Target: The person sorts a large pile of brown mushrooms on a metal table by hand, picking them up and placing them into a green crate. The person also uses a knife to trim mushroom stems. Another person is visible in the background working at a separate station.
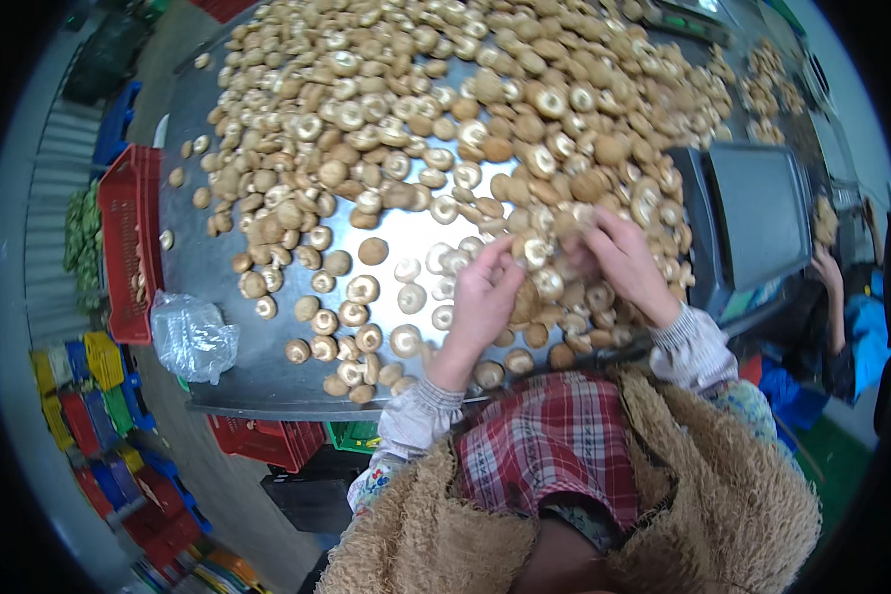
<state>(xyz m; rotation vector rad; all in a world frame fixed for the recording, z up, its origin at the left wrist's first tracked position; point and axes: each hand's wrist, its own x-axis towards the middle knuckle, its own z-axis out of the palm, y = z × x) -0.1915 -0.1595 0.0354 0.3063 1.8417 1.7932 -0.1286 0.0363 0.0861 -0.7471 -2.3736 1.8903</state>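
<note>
Brown-capped mushrooms (333, 173) cover much of a dark metal table (267, 364), heaped toward the far side and looser near its front edge. My left hand (488, 293) is at the middle of the near side, its thumb and fingers bent close to a mushroom (537, 252) with a pale underside; whether it grips one is unclear. To its right, my right hand (615, 256) is partly blurred over the pile, fingertips near more mushrooms, and its grip cannot be made out. Several mushrooms lie gill side up left of my left hand.
A clear plastic bag (193, 335) lies at the table's left corner, beside a red crate (130, 241). Grey plastic containers (759, 211) stand at the right. Another person's hand (828, 269) shows beyond them. Stacked coloured crates (104, 360) stand on the floor at left.
</note>
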